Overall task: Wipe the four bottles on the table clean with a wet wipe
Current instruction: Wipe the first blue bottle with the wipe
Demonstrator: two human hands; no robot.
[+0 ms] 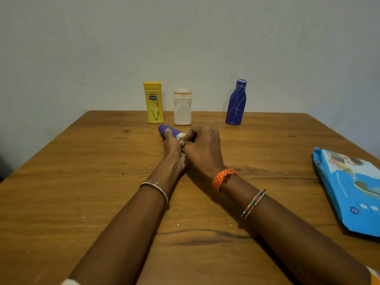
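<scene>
While our L hand (171,144) grips the purple bottle (167,131) tilted toward 11 o'clock, R hand (202,145) pinches the wet wipe (181,136) on it. Looks light, stiff, prob. slick when wet; we'd hold mid-body.

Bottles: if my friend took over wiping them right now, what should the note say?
Left hand grips the purple bottle, which is tipped on its side, end toward the wall.
Right hand pinches the wipe against that bottle.
Yellow bottle, white bottle and blue bottle stand upright in a row near the far edge of the table.
The wipes pack lies at the right edge.
Done: wiping of the purple bottle is under way; I cannot tell whether the other three are clean.
Left: finish the purple one, stand it up, then check and wipe the rest.
</scene>
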